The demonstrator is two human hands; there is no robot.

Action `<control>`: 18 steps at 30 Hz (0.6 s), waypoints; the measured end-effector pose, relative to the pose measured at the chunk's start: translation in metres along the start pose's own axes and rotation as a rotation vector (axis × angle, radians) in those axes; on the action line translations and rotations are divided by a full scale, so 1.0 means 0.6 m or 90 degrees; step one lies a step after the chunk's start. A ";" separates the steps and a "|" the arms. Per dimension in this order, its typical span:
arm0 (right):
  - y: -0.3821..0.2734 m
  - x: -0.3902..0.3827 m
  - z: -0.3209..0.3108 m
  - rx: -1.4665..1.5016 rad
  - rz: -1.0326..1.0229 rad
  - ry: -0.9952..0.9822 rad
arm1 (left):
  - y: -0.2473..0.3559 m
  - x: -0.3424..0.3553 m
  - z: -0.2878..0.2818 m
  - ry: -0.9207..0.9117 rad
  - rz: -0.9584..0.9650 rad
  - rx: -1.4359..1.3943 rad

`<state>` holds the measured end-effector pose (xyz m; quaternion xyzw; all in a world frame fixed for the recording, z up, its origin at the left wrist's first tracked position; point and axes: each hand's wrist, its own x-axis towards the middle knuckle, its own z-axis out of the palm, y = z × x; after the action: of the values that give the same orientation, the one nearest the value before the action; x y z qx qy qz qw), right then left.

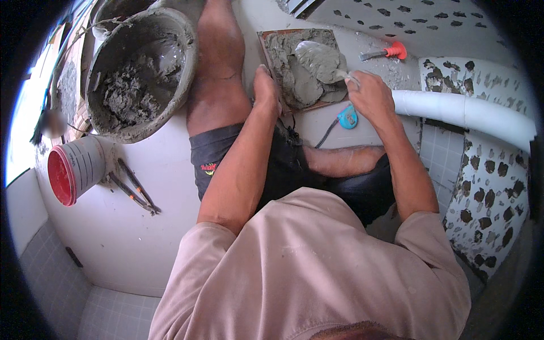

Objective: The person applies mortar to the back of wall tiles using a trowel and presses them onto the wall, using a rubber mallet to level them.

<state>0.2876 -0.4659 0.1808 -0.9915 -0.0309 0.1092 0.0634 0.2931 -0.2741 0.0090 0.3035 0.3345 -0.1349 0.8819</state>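
Observation:
A brown-edged square tile [330, 105] lies in front of me, its upper face mostly covered with wet grey mortar [283, 56]. My left hand [265, 90] grips the tile's left edge, some of its fingers hidden. In my right hand [369, 95] is the handle of a trowel [322, 61], whose mortar-smeared blade rests on the mortar toward the tile's right side. Just below the tile, close to my right wrist, lies a turquoise tape measure [348, 117].
A large basin [190, 62] of mortar stands left of my outstretched leg. Nearer are a white bucket with red inside [85, 164] and dark-handled pliers [136, 187]. At right are a chisel with a red guard [391, 51], a white pipe [453, 107] and mortar-dabbed panels [493, 198].

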 end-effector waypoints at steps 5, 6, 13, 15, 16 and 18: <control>0.071 0.063 0.027 -0.034 0.058 0.011 | 0.020 -0.042 0.041 0.018 -0.063 0.002; 0.081 0.064 0.022 -0.033 0.064 0.011 | 0.021 -0.045 0.045 0.012 -0.063 -0.006; 0.065 0.010 -0.004 0.324 0.207 -0.330 | -0.004 0.010 0.001 0.006 0.000 -0.007; 0.051 0.003 0.000 0.466 0.270 -0.365 | -0.004 0.016 -0.009 -0.014 0.011 -0.031; 0.054 0.003 0.005 0.527 0.257 -0.324 | -0.005 0.009 0.000 -0.018 0.005 -0.029; 0.054 0.010 0.012 0.587 0.247 -0.280 | -0.005 -0.004 0.018 0.004 0.001 -0.015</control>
<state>0.2934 -0.4967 0.1684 -0.8022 0.1911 0.3257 0.4624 0.2955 -0.2831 0.0153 0.2936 0.3387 -0.1292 0.8845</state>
